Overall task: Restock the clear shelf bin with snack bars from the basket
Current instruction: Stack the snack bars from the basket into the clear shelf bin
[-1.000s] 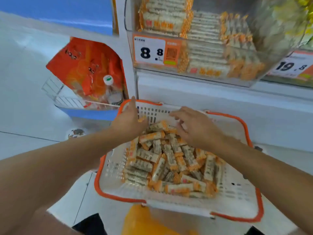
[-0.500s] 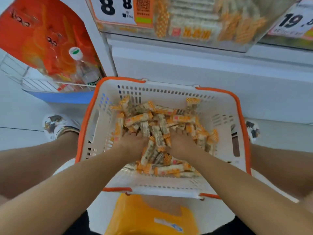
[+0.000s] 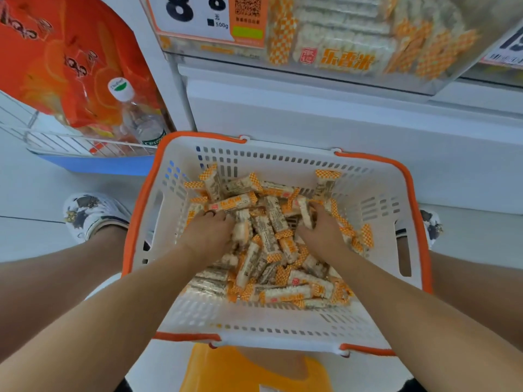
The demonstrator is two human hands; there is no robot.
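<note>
Both my hands are down in the white basket with the orange rim, right in the pile of snack bars. My left hand is palm-down with the fingers curled into the heap, gripping a few bars bunched under the fingertips and against the thumb side. My right hand is doing the same on the other side, fingers curled round a bar or two that stick up between them. Hard to say how many each hand has, since the fingertips are buried in wrappers. The rest of the bars lie loose all over the basket floor, white wrappers with orange checkered ends.

The clear shelf bin sits up above the basket on the shelf, bars already stacked inside, with an 8.8 price tag on its front. Off to the left, a wire rack holds orange bags and a water bottle. My patterned shoes are on the floor either side of the basket.
</note>
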